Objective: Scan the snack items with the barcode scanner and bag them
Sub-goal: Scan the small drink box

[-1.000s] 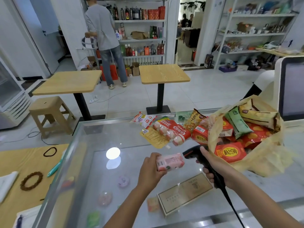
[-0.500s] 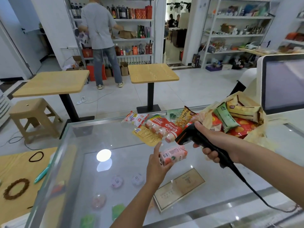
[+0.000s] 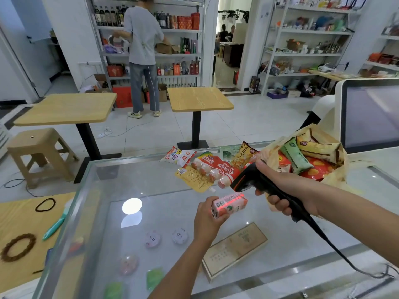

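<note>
My left hand (image 3: pixel 208 220) grips a small pink drink carton (image 3: pixel 230 204) above the glass counter, barcode side turned up. My right hand (image 3: pixel 287 192) holds the black barcode scanner (image 3: pixel 248 180), whose head points down at the carton; a red scan line glows across the carton's top. Several loose snacks lie at the counter's far side: a white packet (image 3: pixel 178 156), a red sausage pack (image 3: pixel 213 170), a yellow pouch (image 3: pixel 194 180) and a yellow snack bag (image 3: pixel 245 155). A tan bag (image 3: pixel 336 180) at the right holds several packets.
The glass counter (image 3: pixel 151 190) shows a display below with a flat box (image 3: pixel 235 248). A monitor (image 3: pixel 371 113) stands at the right behind the bag. The scanner cable (image 3: pixel 336 253) trails to the lower right. A person stands at the far shelves, beyond two wooden tables.
My right hand lifted the scanner and aimed it down at the carton, which my left hand tilted up. A red scan line now shows on the carton.
</note>
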